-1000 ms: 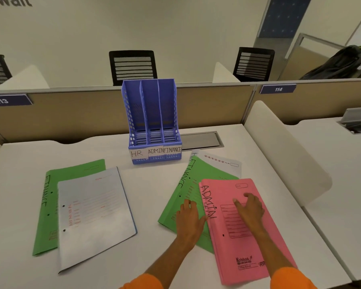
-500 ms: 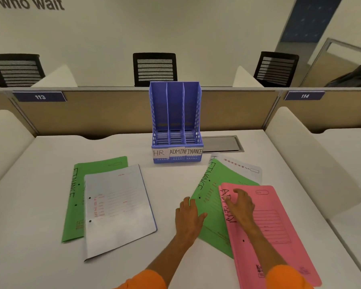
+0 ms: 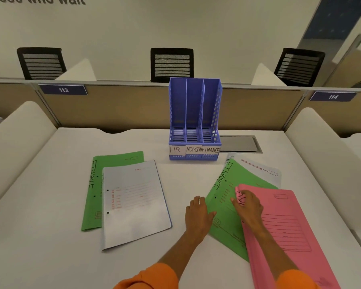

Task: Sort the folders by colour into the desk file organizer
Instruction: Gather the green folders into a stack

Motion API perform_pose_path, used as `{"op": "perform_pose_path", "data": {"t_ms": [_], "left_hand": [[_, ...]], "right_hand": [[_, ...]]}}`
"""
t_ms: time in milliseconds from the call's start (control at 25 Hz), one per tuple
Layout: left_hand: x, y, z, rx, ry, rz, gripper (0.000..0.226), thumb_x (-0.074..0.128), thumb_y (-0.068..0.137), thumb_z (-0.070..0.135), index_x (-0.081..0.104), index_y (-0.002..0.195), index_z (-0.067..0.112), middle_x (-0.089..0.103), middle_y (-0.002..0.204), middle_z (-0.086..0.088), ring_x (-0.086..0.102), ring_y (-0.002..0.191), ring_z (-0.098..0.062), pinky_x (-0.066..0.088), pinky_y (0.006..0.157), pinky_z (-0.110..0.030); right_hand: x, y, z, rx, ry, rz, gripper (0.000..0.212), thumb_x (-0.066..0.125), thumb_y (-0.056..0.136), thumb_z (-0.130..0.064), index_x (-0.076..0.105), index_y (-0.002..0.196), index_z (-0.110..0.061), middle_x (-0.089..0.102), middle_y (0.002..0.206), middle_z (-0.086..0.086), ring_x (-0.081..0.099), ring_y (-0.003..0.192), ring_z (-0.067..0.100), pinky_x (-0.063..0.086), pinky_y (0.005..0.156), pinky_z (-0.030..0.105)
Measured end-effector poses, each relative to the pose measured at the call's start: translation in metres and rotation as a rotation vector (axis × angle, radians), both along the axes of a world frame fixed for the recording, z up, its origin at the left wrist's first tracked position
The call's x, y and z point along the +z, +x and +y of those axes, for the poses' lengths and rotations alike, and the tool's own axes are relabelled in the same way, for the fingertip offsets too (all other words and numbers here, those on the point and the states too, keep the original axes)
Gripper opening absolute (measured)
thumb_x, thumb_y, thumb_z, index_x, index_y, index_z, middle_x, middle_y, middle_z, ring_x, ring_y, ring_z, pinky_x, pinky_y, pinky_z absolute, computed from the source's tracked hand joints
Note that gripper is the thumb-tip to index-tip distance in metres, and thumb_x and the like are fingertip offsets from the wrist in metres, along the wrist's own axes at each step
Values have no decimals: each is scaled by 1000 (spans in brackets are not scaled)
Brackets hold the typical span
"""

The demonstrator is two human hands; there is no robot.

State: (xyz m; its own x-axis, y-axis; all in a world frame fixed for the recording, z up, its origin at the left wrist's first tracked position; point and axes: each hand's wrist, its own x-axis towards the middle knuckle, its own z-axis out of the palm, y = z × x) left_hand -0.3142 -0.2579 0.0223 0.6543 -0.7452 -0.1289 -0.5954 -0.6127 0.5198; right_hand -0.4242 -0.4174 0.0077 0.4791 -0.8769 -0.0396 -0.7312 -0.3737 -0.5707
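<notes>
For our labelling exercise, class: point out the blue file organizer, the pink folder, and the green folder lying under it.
blue file organizer (image 3: 194, 105): head view, back wall of the middle slot.
pink folder (image 3: 290, 205): head view, its front cover.
green folder (image 3: 227, 232) under it: head view, bare lower cover.

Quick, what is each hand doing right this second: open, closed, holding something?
Left hand: open, flat on the desk at the green folder edge.
Right hand: fingers curled round a corner of the pink folder, gripping it.
</notes>
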Motion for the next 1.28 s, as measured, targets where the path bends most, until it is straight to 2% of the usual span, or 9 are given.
{"op": "perform_pose_path", "data": {"t_ms": [480,640,800,1000,1160,1280], "left_hand": [[-4,28,5,36,1,37,63,56,93,44,36,141,9,44,142,-8,45,126,-25,39,101,-37],[-6,32,1,85,-23,220,66,61,90,42,36,142,10,50,137,-9,49,124,-25,44,100,-38],[-8,27,-11,129,-22,475,63,68,87,34,42,135,4,59,127,-14,60,111,-25,52,89,-35],[-4,22,-21,114,-5,439,52,70,85,30,52,125,2,59,122,-14,60,107,-25,47,81,-29],[1,16,-27,121,-55,477,40,72,82,26,58,111,3,65,110,-12,62,88,-20,53,73,-30],[3,12,-27,150,-73,568,36,68,86,24,51,111,6,63,110,-11,64,94,-22,56,81,-37]], "right_hand": [[-5,8,0,-4,5,23,53,67,83,-40,48,125,-14,55,124,9,49,116,27,32,102,46],[-6,8,4,-4,-2,37,56,66,82,-41,46,127,-15,52,129,8,46,120,26,31,104,49],[-7,0,4,-1,16,108,66,67,82,-39,39,139,-17,35,149,7,32,136,26,21,111,52],[-3,-14,7,14,60,102,76,72,80,-26,33,144,-17,24,155,4,23,141,24,17,113,50],[-1,-22,10,19,75,59,79,74,76,-18,34,144,-16,23,155,5,22,141,25,17,115,47],[-3,-24,11,11,73,44,79,74,75,-12,35,143,-16,25,154,6,24,140,26,20,116,46]]}}
